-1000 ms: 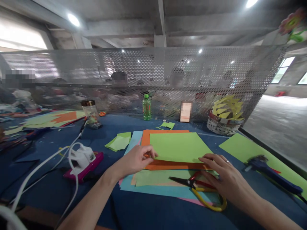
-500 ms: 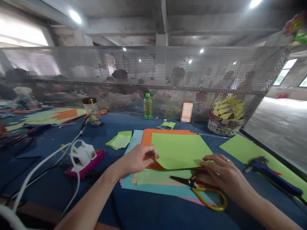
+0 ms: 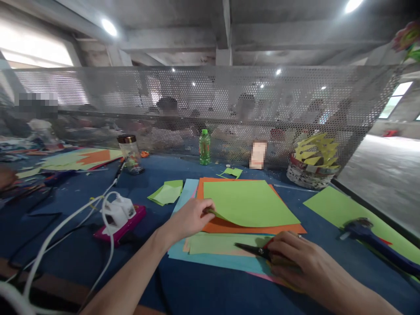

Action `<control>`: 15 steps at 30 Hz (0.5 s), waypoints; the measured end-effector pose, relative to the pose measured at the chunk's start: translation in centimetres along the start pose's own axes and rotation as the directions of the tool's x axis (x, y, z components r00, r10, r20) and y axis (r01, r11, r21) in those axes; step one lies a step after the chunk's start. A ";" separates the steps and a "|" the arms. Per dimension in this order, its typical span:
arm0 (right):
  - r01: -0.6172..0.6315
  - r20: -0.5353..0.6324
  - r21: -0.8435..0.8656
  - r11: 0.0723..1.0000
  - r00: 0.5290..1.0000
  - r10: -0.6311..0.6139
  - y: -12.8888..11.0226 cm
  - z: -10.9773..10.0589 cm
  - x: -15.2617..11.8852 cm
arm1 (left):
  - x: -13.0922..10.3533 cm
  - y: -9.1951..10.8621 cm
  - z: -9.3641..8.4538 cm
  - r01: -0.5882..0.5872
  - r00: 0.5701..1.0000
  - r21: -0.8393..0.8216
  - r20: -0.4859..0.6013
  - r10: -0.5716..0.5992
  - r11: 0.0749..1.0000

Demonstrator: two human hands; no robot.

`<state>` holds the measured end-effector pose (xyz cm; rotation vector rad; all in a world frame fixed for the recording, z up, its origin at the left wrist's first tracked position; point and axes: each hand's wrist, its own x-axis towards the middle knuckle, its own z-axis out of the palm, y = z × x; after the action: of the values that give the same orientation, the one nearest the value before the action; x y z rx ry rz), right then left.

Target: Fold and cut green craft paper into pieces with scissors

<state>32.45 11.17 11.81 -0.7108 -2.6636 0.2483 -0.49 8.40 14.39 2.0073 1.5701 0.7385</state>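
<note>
A green paper sheet [image 3: 249, 203] lies over orange paper [image 3: 288, 228], its near left corner lifted and pinched by my left hand [image 3: 193, 215]. Closer to me, my right hand [image 3: 297, 258] covers the handles of the scissors [image 3: 259, 250], fingers curled round them. The blades point left over a light green strip [image 3: 213, 243]. Light blue paper [image 3: 197, 254] lies beneath the stack. Part of the yellow handle is hidden under my right hand.
A magenta power strip [image 3: 124, 227] with white plugs and cables stands left. Behind are a lidded jar [image 3: 131, 155], a green bottle [image 3: 204, 148] and a basket [image 3: 310, 173]. At right, a blue glue gun [image 3: 377, 240] lies on green paper.
My right hand has left the green sheet's right corner and moved down onto the scissors' handles. The green sheet has shifted slightly, with its left corner still pinched in my left hand.
</note>
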 end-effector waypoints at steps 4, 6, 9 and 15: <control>-0.067 0.096 0.027 0.997 0.993 0.064 -0.6 -0.3 -0.1 | 0.0 -0.2 0.9 -0.027 0.998 0.023 0.054 0.026 0.999; -0.082 0.100 0.032 0.996 0.992 0.079 -0.7 -0.2 -0.1 | 0.0 -0.3 1.2 -0.043 0.997 0.058 0.073 0.039 0.997; -0.118 0.078 0.043 0.992 0.990 0.114 -1.0 -0.1 -0.1 | 0.0 -0.5 1.4 -0.062 0.995 0.089 0.078 0.055 0.994; -0.187 0.077 -0.007 0.982 0.979 0.187 -1.6 0.0 -0.7 | 0.1 -0.7 1.4 -0.082 0.994 0.127 0.088 0.071 0.989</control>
<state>32.32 9.42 11.97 -0.9723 -2.6702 0.3326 -0.04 8.54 12.96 2.1740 1.5363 0.5850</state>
